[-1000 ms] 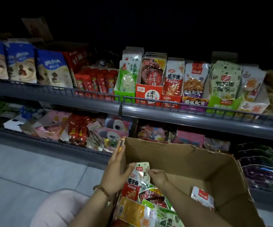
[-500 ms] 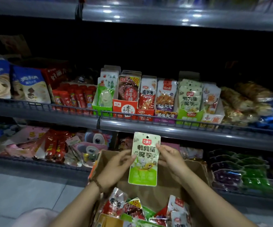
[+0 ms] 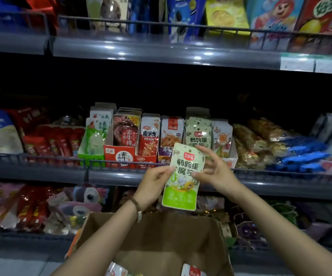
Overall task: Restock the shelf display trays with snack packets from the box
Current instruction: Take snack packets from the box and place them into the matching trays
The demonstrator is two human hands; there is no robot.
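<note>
Both hands hold a pale green snack packet (image 3: pixel 183 176) upright in front of the middle shelf rail. My left hand (image 3: pixel 154 183) pinches its left edge; my right hand (image 3: pixel 214 172) pinches its right edge with some fingers spread. Just behind it, a display tray (image 3: pixel 198 134) carries matching green packets, in a row of trays (image 3: pixel 125 154) with red, orange and white packets. The open cardboard box (image 3: pixel 161 238) lies below my arms, with a few packets (image 3: pixel 191 271) showing at its bottom.
A grey wire rail (image 3: pixel 41 158) fronts the middle shelf. Red sausage packs (image 3: pixel 51 142) and blue bags sit left of the trays; wrapped rolls (image 3: pixel 260 142) and blue packs lie right. The upper shelf (image 3: pixel 161 48) holds boxes; the lower shelf holds toys and pouches.
The green packet came out of the box and rose to the height of the middle shelf trays, held by both hands. The view has tilted upward, showing the upper shelf.
</note>
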